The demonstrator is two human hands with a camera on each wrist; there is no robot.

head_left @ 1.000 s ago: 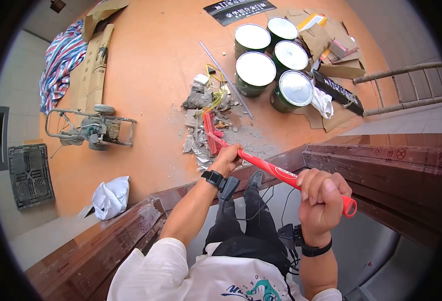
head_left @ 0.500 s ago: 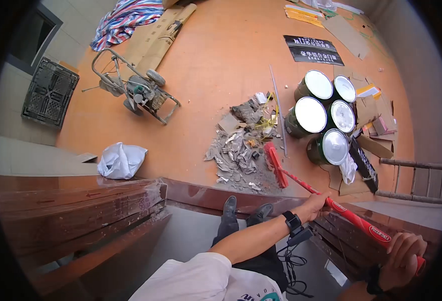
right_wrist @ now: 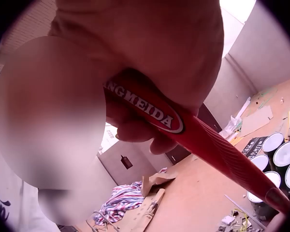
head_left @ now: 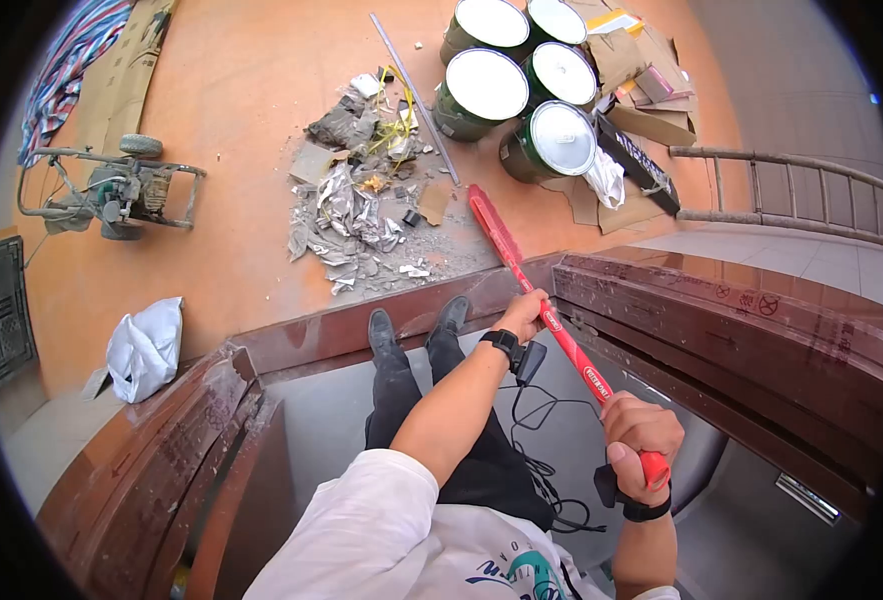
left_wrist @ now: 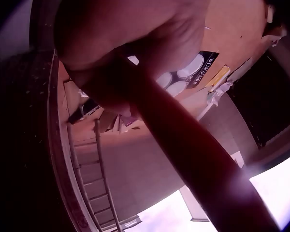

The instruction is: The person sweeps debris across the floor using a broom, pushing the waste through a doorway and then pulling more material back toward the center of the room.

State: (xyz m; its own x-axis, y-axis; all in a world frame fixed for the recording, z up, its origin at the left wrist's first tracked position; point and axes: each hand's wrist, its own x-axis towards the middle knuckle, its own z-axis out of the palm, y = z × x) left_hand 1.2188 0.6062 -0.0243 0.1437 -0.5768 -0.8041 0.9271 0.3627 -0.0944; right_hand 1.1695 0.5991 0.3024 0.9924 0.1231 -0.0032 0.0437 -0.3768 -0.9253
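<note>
A red broom (head_left: 570, 345) slants across the doorway, its red bristled head (head_left: 494, 225) up and right of a heap of torn wrapping, dust and scraps (head_left: 346, 205). My left hand (head_left: 523, 315) grips the shaft just behind the head. Near the handle's end, my right hand (head_left: 643, 438) is wrapped round the red grip. The left wrist view shows that hand (left_wrist: 130, 38) curled round the dark red shaft (left_wrist: 183, 140). In the right wrist view, fingers (right_wrist: 135, 129) close round the lettered handle (right_wrist: 222, 154). Whether the bristles touch the floor, I cannot tell.
Lidded buckets (head_left: 486, 85) stand beyond the broom, with a metal strip (head_left: 416, 100) beside the heap. A raised brown sill (head_left: 361, 320) crosses before my feet. Wheeled machine (head_left: 121, 195) and white bag (head_left: 146, 350) are left; a ladder (head_left: 781, 220) lies right.
The broom head has moved away from the heap's right edge, toward the right. Both hands still hold the shaft. The head view has shifted, bringing the buckets higher in the picture.
</note>
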